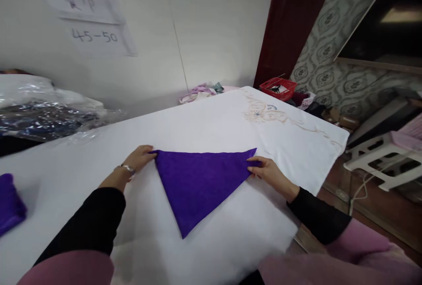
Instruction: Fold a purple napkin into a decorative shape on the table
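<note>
Far L, a folded purple cloth (11,203), cut off by the view's edge, lies on the white-covered bench (214,127). Behind it, a plastic-wrapped bundle (49,116), contents hard to make out thru the glare. Above, paper signs (99,26) on the wall (214,26), lower one w/ "45-50". Next, the person's L hand (141,157), bracelet (127,168) at wrist, pinches the L corner of the triangular purple cloth (201,184). That cloth lies mid-bench, long edge away from the person, one point toward them. R hand (263,171) grips its R edge betw. thumb & fingers, just below the tip. Beyond, at back R, a red basket (278,88); far R, a white stool (379,157).
</note>
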`<state>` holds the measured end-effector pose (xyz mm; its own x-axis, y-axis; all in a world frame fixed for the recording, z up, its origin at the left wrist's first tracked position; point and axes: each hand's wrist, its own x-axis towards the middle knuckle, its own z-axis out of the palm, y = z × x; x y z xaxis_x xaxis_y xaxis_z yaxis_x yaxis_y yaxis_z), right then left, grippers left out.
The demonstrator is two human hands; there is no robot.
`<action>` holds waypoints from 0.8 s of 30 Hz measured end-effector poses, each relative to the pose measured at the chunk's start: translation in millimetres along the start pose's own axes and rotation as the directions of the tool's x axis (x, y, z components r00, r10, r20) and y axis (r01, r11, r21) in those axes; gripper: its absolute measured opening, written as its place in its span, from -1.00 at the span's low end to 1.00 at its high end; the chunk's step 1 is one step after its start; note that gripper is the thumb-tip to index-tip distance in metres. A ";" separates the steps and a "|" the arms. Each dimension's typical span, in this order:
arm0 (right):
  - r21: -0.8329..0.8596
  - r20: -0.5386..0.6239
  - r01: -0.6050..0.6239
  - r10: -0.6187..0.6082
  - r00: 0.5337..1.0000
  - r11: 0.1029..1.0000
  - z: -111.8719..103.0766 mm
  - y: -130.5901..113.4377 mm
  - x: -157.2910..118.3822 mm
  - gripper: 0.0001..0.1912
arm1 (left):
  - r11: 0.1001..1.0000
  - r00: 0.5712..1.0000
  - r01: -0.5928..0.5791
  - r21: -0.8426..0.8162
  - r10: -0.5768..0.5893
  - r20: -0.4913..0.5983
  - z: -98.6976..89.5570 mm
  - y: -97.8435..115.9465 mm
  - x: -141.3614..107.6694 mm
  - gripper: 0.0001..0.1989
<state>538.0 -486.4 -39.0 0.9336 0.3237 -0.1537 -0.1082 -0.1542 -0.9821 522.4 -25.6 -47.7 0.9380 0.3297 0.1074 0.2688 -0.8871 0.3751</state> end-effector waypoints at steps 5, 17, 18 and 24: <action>-0.005 0.029 0.013 -0.013 1.000 1.000 -9.3 2.4 6.9 -0.72 | 0.993 0.990 0.083 -0.079 -0.072 0.125 -3.0 -0.2 -0.3 -0.65; -0.208 -0.044 0.122 -0.134 0.990 0.970 -25.1 -3.6 55.8 -0.83 | 0.992 0.990 0.102 -0.080 -0.093 0.111 -5.5 5.9 -2.1 -0.68; -0.246 -0.048 0.131 -0.147 0.988 0.960 -26.3 -0.6 58.7 -0.84 | 0.992 0.990 0.105 -0.076 -0.096 0.107 -5.1 6.0 -2.2 -0.67; -0.453 -0.091 0.128 -0.188 0.978 0.882 -33.4 13.9 66.0 -0.87 | 0.993 0.991 0.111 -0.043 -0.107 0.083 -0.8 4.9 -1.1 -0.67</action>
<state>609.6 -498.4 -59.2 0.9644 0.2606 0.0444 0.1784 -0.5178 -0.8367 522.5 -30.1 -45.2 0.9188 0.3945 -0.0099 0.3612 -0.8305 0.4241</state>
